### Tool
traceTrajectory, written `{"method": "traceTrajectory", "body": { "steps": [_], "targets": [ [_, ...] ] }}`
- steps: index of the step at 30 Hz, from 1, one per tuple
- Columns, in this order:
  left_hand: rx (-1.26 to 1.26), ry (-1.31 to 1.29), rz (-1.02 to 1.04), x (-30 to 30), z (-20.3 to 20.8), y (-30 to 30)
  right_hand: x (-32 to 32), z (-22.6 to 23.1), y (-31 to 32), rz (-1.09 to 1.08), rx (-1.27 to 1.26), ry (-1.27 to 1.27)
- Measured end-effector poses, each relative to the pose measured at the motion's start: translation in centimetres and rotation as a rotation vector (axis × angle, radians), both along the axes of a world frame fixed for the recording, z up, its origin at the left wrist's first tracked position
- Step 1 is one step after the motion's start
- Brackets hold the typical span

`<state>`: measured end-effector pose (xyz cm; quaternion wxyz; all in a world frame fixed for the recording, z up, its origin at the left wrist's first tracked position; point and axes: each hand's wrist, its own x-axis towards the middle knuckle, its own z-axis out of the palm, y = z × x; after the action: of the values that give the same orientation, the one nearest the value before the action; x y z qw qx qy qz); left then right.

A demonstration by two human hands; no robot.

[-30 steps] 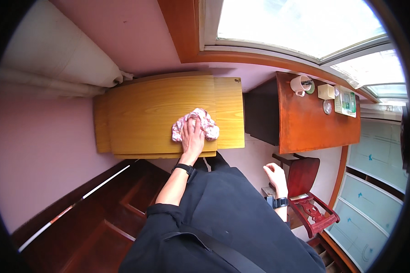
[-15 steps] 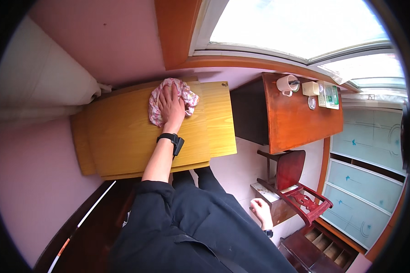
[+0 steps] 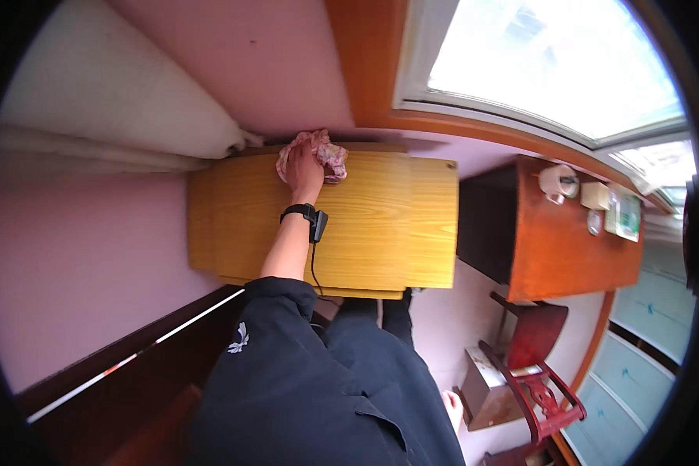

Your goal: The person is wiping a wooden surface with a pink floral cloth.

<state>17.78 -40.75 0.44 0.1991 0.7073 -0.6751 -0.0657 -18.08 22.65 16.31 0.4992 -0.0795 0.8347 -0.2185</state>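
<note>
Clutching crumpled cloth [image 3: 335,160] loosely, left hand [image 3: 306,172], wood-grained tabletop [image 3: 369,229], right hand [image 3: 453,408], grip unclear

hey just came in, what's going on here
A person stands at a yellow wooden table, with their left hand resting on a crumpled pink-and-white cloth at the table's far edge, near the wall. Their right hand hangs low at their side, partly hidden by dark clothing, so whether it holds anything can't be told. Off to the right, a reddish-brown desk bears a white mug.
</note>
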Motion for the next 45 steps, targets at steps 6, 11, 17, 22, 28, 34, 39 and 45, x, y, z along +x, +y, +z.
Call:
{"method": "traceTrajectory", "body": {
  "steps": [6, 11, 17, 22, 28, 34, 39, 45],
  "targets": [
    [0.182, -0.038, 0.138, 13.0, 1.1, -1.5, -2.3, -6.5, 8.2, -0.032, 0.058, 0.029],
    [0.215, -0.134, 0.234, 22.0, -0.2, -3.7, -2.0, -11.1, 16.7, -0.198, 0.088, -0.033],
    [0.367, 0.114, 0.299, 26.5, 2.4, -3.5, 3.3, -9.1, 11.9, -0.106, 0.166, -0.024],
    [0.172, -0.207, 0.356, 26.3, -2.1, -3.1, 4.2, -7.3, 3.6, 0.054, 0.061, -0.013],
    [0.107, 0.048, 0.09, 23.1, -0.7, -2.5, 5.5, -9.2, -12.8, 0.479, -0.089, 0.393],
    [-0.115, -0.192, 0.114, 24.0, -4.3, -3.2, 11.2, -10.2, -30.0, 0.679, -0.247, 0.559],
    [-0.013, -0.216, 0.114, 21.9, -2.8, -3.9, 14.4, -12.0, -32.0, 0.715, -0.297, 0.564],
    [0.354, -0.19, 0.226, 16.9, 0.4, -3.8, 18.8, -8.5, -33.3, 0.953, -0.389, 0.676]
  ]
}}
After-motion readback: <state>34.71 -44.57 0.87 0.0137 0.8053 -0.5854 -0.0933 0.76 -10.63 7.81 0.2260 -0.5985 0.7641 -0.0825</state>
